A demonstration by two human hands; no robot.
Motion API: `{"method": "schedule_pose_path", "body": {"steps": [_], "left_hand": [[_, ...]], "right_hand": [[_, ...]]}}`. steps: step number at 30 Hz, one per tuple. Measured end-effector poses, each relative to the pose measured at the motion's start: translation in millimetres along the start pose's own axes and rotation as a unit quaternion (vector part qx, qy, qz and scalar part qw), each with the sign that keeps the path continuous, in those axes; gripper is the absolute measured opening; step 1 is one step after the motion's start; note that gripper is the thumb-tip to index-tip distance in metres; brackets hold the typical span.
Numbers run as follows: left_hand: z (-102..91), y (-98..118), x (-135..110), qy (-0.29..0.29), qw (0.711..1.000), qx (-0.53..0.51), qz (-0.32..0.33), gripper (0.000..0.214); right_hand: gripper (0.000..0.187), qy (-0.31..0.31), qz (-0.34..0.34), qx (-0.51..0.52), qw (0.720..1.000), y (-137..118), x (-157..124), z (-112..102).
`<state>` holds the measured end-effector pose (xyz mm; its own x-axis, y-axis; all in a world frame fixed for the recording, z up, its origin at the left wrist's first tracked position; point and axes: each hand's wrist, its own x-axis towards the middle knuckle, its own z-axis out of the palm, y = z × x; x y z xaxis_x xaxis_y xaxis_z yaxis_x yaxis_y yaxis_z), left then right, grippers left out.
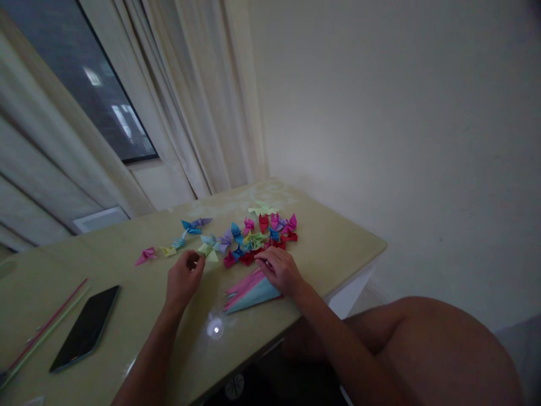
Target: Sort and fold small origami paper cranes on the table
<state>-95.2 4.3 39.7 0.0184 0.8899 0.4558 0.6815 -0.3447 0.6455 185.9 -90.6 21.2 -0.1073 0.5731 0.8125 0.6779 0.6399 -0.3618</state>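
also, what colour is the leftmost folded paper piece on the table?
Pink. The leftmost folded piece shows best in the head view.

left hand [182,277]: fingers curled, tips pinched at a small pale green folded paper [205,250].
right hand [281,269]: flat on a stack of pink and blue paper sheets [249,293].
folded paper shapes [257,237]: many colours, clustered beyond both hands.
phone [87,327]: face up, left on the table [338,242].
sticks [46,324]: beside phone.
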Motion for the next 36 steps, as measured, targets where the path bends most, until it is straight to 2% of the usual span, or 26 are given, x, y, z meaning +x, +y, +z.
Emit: {"method": "schedule_pose_path", "body": {"steps": [3,6,13,18,21,25,28,31,33,36], "left_hand": [[2.4,-6.8,1.7,-0.046,0.999,0.023,-0.005,0.028],[7.5,-3.6,-0.9,-0.08,0.996,0.028,-0.009,0.031],[17.4,-0.6,-6.0,-0.109,0.994,0.005,-0.019,0.043],[24.5,-2.3,-6.1,-0.128,0.988,-0.07,-0.04,0.051],[28.4,-5.4,-6.3,-0.122,0.989,-0.08,-0.031,0.05],[29.5,-16.2,-2.7,-0.056,0.997,-0.042,-0.038,0.049],[25.5,-28.7,11.3,0.004,0.998,0.058,-0.035,0.049],[17.9,-39.2,38.7,0.036,0.98,0.195,-0.026,0.052],[13.0,-42.8,62.5,0.026,0.97,0.241,-0.025,0.055],[11.2,-43.9,100.5,-0.02,0.965,0.26,-0.03,0.057]], "right_hand": [[0.014,0.004,0.0,0.001,1.0,0.1,0.1,-0.2],[0.013,0.007,-0.005,0.001,1.0,0.4,-0.1,-0.5],[0.013,0.005,-0.007,-0.007,1.0,0.8,0.1,0.3],[0.015,0.009,-0.012,-0.007,1.0,1.1,0.3,0.6],[0.015,0.003,-0.008,-0.007,1.0,0.7,0.3,-0.3],[0.014,0.0,-0.005,-0.007,1.0,0.8,0.5,0.4],[0.014,0.002,-0.013,-0.008,1.0,0.8,1.9,2.9],[0.015,0.001,-0.018,-0.015,1.0,-0.1,4.5,5.9],[0.016,-0.002,-0.02,-0.02,1.0,-0.9,6.0,7.4],[0.018,-0.004,-0.025,-0.02,0.999,-2.2,6.6,7.8]]}}
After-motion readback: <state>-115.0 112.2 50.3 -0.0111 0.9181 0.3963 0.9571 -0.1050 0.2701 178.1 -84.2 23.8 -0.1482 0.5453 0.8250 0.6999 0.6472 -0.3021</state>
